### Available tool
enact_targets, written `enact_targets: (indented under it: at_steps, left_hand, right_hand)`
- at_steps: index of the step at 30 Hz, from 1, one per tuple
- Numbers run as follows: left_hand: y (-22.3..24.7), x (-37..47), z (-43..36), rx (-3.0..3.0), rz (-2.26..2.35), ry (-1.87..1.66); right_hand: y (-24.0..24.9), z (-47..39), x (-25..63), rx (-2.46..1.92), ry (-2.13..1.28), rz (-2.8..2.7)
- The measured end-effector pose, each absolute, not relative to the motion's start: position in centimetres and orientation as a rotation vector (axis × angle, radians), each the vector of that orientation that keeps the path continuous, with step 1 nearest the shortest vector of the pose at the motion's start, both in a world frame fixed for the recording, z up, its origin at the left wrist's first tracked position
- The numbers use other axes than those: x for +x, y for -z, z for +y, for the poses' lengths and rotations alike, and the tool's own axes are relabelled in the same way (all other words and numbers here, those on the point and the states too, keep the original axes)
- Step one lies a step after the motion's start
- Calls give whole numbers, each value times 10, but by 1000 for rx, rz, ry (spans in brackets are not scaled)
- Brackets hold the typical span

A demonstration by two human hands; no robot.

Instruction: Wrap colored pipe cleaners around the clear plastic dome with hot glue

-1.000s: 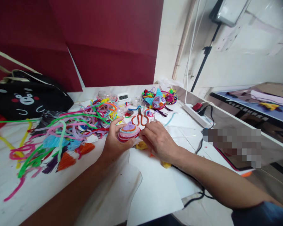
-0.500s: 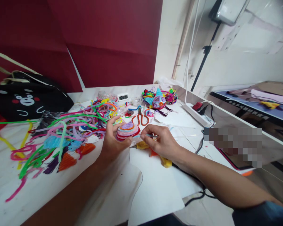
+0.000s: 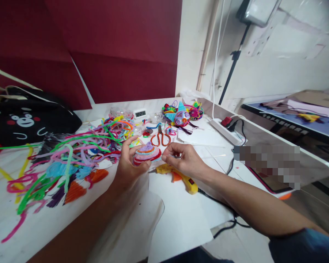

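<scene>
My left hand point(image 3: 128, 162) is closed around a rounded craft piece point(image 3: 148, 151) wound from fuzzy pipe cleaners, with purple, orange, white, pink and red bands. Just right of it, my right hand point(image 3: 183, 159) is pinched, its fingertips close to the piece's edge; what lies between them is too small to make out. Under the right hand, a yellow glue gun point(image 3: 190, 183) rests on white paper point(image 3: 181, 215), its nozzle toward the left hand. Orange-handled scissors point(image 3: 160, 138) lie just beyond both hands.
A tangle of colourful pipe cleaners point(image 3: 95, 142) with tassels covers the left side. Behind it sit a black bag point(image 3: 30, 117) and a small digital clock point(image 3: 139, 114). Finished-looking colourful figures point(image 3: 182, 115) stand at the back. On the right are a power strip point(image 3: 229, 131) and black cable point(image 3: 222, 201).
A pale blue strip seen in my right fingers earlier no longer shows. The right fingers are pinched more tightly beside the craft piece. The whole view has shifted slightly.
</scene>
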State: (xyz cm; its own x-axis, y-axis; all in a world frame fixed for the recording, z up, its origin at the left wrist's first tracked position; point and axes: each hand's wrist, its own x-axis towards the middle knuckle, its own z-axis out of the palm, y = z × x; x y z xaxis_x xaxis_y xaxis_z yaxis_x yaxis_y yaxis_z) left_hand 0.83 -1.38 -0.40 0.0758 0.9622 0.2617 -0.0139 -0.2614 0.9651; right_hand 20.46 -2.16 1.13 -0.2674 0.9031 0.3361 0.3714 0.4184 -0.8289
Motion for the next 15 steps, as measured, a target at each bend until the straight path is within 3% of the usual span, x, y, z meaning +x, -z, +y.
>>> enact_targets:
  at_steps: [15]
  left_hand:
    - [0,7,-16,1375,942,-1214]
  right_hand:
    - [-12,-17,208,-1074,-1147,-1669]
